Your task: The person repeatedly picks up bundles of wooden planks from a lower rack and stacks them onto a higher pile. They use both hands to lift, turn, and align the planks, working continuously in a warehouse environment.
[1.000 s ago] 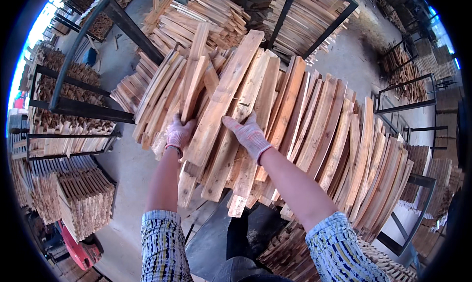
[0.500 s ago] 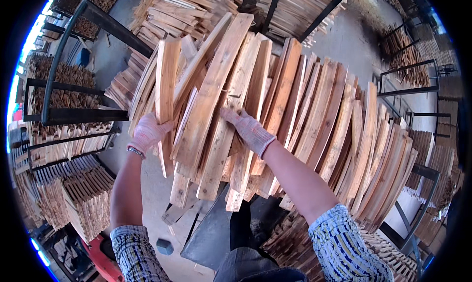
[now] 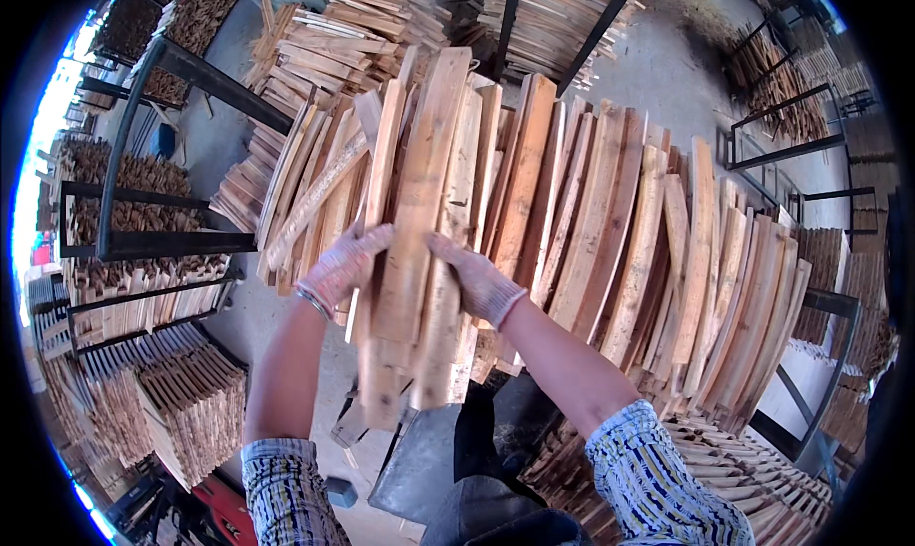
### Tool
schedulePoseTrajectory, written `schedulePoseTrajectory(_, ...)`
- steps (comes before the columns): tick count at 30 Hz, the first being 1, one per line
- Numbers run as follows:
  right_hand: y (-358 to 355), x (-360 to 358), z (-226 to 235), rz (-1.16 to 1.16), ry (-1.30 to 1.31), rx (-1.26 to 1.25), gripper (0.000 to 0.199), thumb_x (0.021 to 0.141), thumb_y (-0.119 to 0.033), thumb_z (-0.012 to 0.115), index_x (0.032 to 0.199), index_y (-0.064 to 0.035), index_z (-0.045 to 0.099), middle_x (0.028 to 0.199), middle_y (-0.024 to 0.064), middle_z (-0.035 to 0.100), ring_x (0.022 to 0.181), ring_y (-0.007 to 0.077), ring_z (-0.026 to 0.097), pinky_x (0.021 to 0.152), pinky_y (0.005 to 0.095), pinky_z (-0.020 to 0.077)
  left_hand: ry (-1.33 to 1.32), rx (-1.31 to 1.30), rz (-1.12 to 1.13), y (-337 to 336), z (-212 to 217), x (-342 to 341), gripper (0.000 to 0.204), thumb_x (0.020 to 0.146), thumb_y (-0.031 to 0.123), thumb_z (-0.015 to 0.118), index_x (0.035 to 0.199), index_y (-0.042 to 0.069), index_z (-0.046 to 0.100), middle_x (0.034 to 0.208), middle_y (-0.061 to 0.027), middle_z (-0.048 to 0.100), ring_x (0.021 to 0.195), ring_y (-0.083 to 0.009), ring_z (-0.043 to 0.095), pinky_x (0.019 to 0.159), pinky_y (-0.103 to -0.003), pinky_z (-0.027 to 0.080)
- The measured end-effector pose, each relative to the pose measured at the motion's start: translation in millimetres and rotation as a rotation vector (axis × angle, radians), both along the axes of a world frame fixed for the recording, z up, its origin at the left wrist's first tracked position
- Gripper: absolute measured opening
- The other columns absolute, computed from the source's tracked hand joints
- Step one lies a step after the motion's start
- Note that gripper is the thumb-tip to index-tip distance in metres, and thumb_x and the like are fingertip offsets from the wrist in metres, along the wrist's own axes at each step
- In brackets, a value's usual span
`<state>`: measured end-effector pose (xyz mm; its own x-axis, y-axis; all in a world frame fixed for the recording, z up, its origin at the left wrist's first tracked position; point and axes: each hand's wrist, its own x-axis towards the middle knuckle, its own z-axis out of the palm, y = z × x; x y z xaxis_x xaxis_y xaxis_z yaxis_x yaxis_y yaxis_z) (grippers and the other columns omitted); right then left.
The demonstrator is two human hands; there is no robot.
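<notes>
A small bundle of long, rough-edged wooden boards (image 3: 417,203) is gripped between my two hands, standing lengthwise in front of me. My left hand (image 3: 345,268), in a pale knit glove, closes on the bundle's left side. Against its right side presses my right hand (image 3: 478,277), gloved alike, with the fingers partly hidden by the wood. The boards' lower ends are blurred by motion. Beyond and to both sides lies a long row of similar wooden boards (image 3: 612,227), packed on edge; some on the left lean at a slant.
A black metal rack frame (image 3: 181,232) juts out on the left, and another frame bar (image 3: 827,303) borders the row's right end. Stacked slats (image 3: 195,403) stand at lower left. More loose boards (image 3: 348,31) are heaped beyond. A grey metal surface (image 3: 419,465) lies below.
My left hand has moved right, bringing boards together against those at my right hand. The bundle now stands more upright and narrower, uncovering slanted boards on the left.
</notes>
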<state>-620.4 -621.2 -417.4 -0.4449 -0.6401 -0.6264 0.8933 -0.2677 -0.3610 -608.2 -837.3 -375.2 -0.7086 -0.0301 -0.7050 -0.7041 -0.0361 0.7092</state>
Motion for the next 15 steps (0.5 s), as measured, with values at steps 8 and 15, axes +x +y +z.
schedulePoseTrajectory(8, 167, 54, 98, 0.409, 0.17, 0.478, 0.079, 0.084, -0.058, 0.072, 0.134, 0.0001, 0.053, 0.127, 0.0162, 0.061, 0.105, 0.025, 0.067, 0.092, 0.0349, 0.0563, -0.157, 0.659, 0.354, 137, 28, 120, 0.065, 0.087, 0.039, 0.077, 0.139, 0.011, 0.05, 0.13, -0.0062, 0.061, 0.115, -0.0211, 0.061, 0.098, -0.036, 0.052)
schedulePoseTrajectory(15, 286, 229, 91, 0.134, 0.152, 0.423, 0.069, 0.091, -0.036, 0.069, 0.141, -0.0024, 0.036, 0.116, 0.0109, 0.064, 0.095, 0.0191, 0.067, 0.089, 0.0298, 0.0556, -0.502, 0.656, 0.349, 222, 29, 226, 0.073, 0.085, 0.047, 0.075, 0.142, 0.008, 0.049, 0.134, -0.0089, 0.059, 0.12, -0.0217, 0.058, 0.102, -0.041, 0.048)
